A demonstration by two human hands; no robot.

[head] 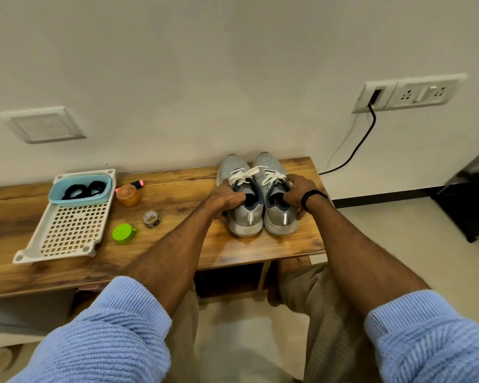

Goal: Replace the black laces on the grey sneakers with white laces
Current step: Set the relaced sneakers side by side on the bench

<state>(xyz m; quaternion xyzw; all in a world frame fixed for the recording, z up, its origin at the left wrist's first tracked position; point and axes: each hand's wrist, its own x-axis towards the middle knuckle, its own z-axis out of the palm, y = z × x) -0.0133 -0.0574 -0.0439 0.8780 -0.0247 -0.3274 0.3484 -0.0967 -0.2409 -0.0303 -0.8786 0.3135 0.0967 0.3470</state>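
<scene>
Blue sleeves (pixel 108 327) nearest. Left hand (pixel 227 193) grips left sneaker (pixel 245 219) collar; right hand (pixel 299 190) grips right sneaker (pixel 281 221). Pair touching on table (pixel 177 244), toes toward 12 o'clock, white laces (pixel 249 174) in. Black laces (pixel 85 189) in teal tub (pixel 80 199), 10 o'clock.

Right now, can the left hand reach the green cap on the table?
Probably yes: the green cap lies uncovered, left of the left hand, though that hand must first release the sneaker.
</scene>
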